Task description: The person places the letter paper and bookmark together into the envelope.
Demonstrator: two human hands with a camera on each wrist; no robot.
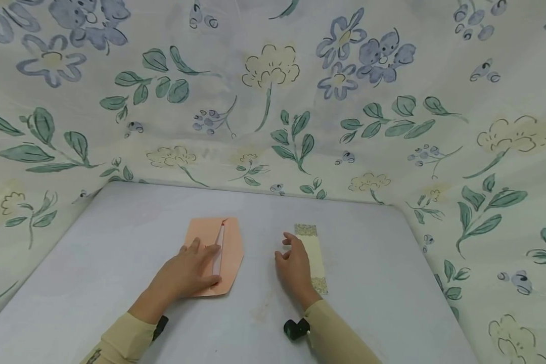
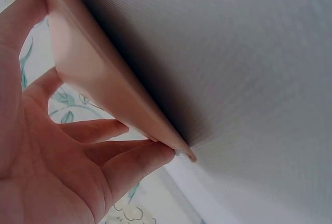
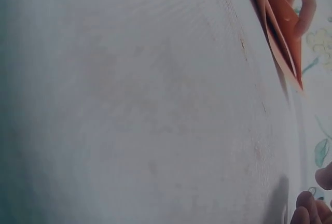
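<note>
Resting on a peach envelope (image 1: pixel 232 258), the left hand (image 1: pixel 188 268) is touching it with spread fingers, the thumb and a fingertip lying beside a long, narrow opening in its face. The envelope is lying left of centre on the pale table (image 1: pixel 368 263), and a pale sliver is showing in the opening; in the right wrist view 2 layers of it are gaping apart. Well apart from the left hand, the right hand (image 1: pixel 294 265) is holding nothing, its fingers bending loosely with a gap to the thumb. It is partly hiding a cream card (image 1: pixel 315 255) that is bearing glittery gold bands at its 2 ends; whether the hand is touching the card, the pictures are not showing. Tan sleeves (image 1: pixel 338 336) are covering both forearms, and a dark object (image 1: pixel 297 329) is showing at the right wrist. Behind the table, a floral cloth (image 1: pixel 227 146) is hanging
</note>
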